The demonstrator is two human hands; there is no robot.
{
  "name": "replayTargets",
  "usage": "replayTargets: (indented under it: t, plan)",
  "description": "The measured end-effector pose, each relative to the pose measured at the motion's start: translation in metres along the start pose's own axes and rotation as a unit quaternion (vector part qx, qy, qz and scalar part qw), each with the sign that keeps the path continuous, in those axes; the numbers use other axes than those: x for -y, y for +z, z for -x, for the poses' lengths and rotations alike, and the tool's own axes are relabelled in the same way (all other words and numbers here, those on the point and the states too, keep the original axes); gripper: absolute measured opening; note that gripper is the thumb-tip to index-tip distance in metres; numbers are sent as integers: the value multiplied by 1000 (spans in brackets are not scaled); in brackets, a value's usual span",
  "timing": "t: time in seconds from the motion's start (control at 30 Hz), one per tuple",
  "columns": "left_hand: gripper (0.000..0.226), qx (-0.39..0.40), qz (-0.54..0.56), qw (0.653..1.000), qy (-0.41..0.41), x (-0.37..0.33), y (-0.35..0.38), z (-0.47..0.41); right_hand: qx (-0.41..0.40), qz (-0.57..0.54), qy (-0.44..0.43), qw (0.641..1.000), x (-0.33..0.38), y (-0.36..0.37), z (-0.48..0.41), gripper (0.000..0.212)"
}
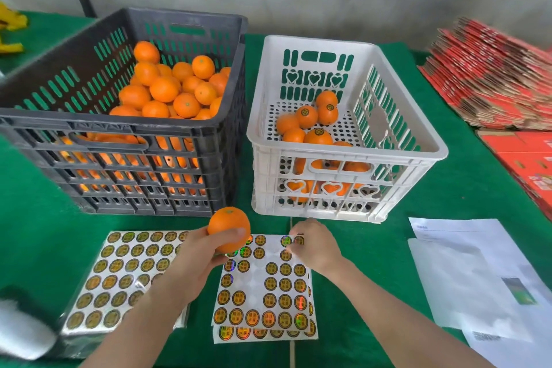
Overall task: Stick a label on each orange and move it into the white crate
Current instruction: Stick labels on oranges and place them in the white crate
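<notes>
Orange (228, 225) x1 L hand (198, 257) — label (298, 240) x1 R hand (316, 248).

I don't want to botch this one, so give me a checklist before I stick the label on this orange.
1. Orange gripped by left hand: ok.
2. Right hand at a label on the sticker sheet: ok.
3. Label peeled free: cannot tell.
4. Orange's visible skin unlabelled: ok.
5. White crate has room: ok.

Bare forearms (143, 314) are seen at seven and five o'clock, ended by a bare left hand (195, 252) and right hand (316, 246).
</notes>
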State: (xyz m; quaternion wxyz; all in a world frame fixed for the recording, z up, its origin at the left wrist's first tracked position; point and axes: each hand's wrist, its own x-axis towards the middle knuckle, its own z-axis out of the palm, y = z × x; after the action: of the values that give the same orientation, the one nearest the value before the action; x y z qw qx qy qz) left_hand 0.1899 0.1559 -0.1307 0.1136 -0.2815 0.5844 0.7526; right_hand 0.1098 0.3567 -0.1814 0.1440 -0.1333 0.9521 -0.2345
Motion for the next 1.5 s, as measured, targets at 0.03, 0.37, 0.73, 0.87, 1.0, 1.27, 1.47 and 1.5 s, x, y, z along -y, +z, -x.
replayTargets:
  t: [0.03,0.37,0.73,0.87,1.0,1.27,1.47,1.5]
  plan:
    - [76,3,-19,1000,7,0,2,1,-19,-13,-8,1000,1,-1,0,12]
    - [88,186,-433,872,129,-44,17,3,-22,-223,-91,970,34,-40,-3,11]
    - [101,309,-208,926,65,-69,-1,-18,-43,-375,-45,925,54,-61,24,23]
    - [100,312,-133,939,46,-66,-2,-19,-86,-275,-100,952,60,-53,36,14]
    - [105,313,-86,946,26,-63,-2,-21,-163,-197,-112,960,64,-46,38,17]
    - [109,314,-79,946,11,-61,-5,-24,-198,-143,-109,964,68,-39,39,19]
    - [108,314,-98,944,11,-61,-4,-23,-188,-174,-127,958,68,-38,44,9]
    - [109,311,-96,945,11,-61,-4,-24,-192,-179,-133,956,68,-38,45,7]
